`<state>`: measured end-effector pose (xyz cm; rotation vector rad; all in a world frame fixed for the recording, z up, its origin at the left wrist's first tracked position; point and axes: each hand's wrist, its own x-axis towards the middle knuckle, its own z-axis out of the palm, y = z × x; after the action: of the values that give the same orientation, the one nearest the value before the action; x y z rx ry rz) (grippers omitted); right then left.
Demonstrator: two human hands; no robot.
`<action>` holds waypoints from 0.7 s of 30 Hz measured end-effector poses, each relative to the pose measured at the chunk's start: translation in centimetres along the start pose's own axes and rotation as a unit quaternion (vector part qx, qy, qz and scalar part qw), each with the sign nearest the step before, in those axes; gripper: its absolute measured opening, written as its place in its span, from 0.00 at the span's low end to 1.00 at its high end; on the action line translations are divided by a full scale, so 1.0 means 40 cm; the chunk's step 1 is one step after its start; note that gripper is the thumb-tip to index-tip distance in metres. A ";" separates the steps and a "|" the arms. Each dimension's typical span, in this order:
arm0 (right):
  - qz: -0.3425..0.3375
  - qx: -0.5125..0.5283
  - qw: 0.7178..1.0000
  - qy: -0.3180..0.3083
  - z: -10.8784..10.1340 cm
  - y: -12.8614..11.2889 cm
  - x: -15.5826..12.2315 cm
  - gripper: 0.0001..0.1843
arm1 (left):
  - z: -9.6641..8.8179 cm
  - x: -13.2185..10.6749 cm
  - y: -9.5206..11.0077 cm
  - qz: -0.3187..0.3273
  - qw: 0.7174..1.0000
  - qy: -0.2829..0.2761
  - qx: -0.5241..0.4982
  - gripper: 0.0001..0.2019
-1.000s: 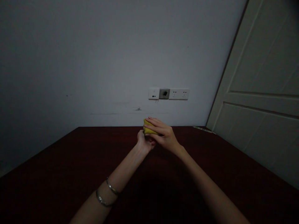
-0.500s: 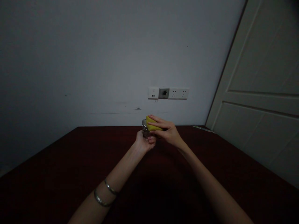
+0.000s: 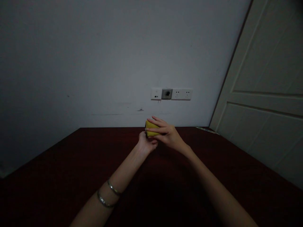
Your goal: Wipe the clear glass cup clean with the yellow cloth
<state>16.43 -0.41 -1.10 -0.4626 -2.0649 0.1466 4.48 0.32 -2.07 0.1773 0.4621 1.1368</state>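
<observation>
My left hand (image 3: 147,143) is closed from below around a clear, shiny object that looks like a glass; only its dark left edge (image 3: 145,130) shows now. A folded yellow cloth (image 3: 151,127) covers most of it on the side toward me. With fingers stretched across the cloth, my right hand (image 3: 169,134) presses it against the glass. Both hands are close together above the table, near the wall. Two silver bangles (image 3: 109,195) sit on my left forearm.
A dark red table (image 3: 106,157) reaches to the pale wall (image 3: 106,63). Sockets and a switch (image 3: 171,94) are set in the wall. A white panelled door (image 3: 265,94) stands at the right, with a thin flat strip (image 3: 207,130) near the table's far right corner.
My right hand and the cloth have shifted left and turned over the glass, hiding most of the clear part that showed before. The left hand has barely moved.
</observation>
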 end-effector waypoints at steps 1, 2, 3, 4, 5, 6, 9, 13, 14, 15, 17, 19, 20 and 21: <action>0.016 0.001 0.999 0.038 0.006 0.003 -0.001 0.22 | 0.002 -0.003 -0.002 0.001 1.000 0.006 0.005 0.16; 0.033 0.002 0.996 0.080 0.011 0.006 -0.002 0.21 | 0.005 -0.006 -0.004 0.001 1.000 0.013 0.012 0.17; 0.047 0.001 0.992 0.118 0.014 0.007 -0.003 0.21 | 0.008 -0.009 -0.007 0.000 1.000 0.021 0.020 0.17; 0.055 0.001 0.988 0.145 0.015 0.007 -0.003 0.21 | 0.011 -0.012 -0.008 -0.001 0.999 0.024 0.026 0.17; 0.052 0.000 0.987 0.154 0.014 0.005 -0.003 0.21 | 0.014 -0.015 -0.009 0.000 0.999 0.027 0.031 0.17; 0.039 0.001 0.989 0.143 0.011 0.003 -0.003 0.21 | 0.017 -0.016 -0.009 0.004 0.999 0.029 0.035 0.17; -0.012 0.010 0.999 0.037 -0.004 -0.007 -0.003 0.21 | 0.018 -0.019 -0.004 0.013 0.998 0.024 0.048 0.17; 0.035 0.035 0.997 0.063 -0.010 -0.013 0.001 0.18 | 0.015 -0.026 0.001 -0.016 0.997 0.001 0.080 0.18; 0.065 0.048 0.991 0.104 -0.009 -0.011 0.003 0.16 | 0.015 -0.028 0.001 -0.034 0.995 -0.005 0.092 0.19; 0.097 0.062 0.983 0.141 -0.008 -0.008 0.004 0.15 | 0.015 -0.031 -0.001 -0.052 0.993 -0.011 0.104 0.19; 0.156 0.091 0.967 0.178 -0.011 0.001 0.005 0.13 | 0.016 -0.035 -0.005 -0.084 0.988 -0.022 0.126 0.19; 0.185 0.121 0.962 0.159 -0.022 0.013 0.004 0.14 | 0.016 -0.037 -0.008 -0.103 0.983 -0.035 0.149 0.20; 0.186 0.136 0.964 0.136 -0.029 0.018 0.002 0.16 | 0.016 -0.038 -0.009 -0.109 0.980 -0.044 0.161 0.20; 0.178 0.151 0.966 0.111 -0.038 0.023 -0.001 0.18 | 0.015 -0.039 -0.009 -0.115 0.977 -0.052 0.173 0.21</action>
<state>17.99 0.31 -0.62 -0.6258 -1.6876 0.5895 4.52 -1.17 -1.26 0.4739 0.5697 0.8090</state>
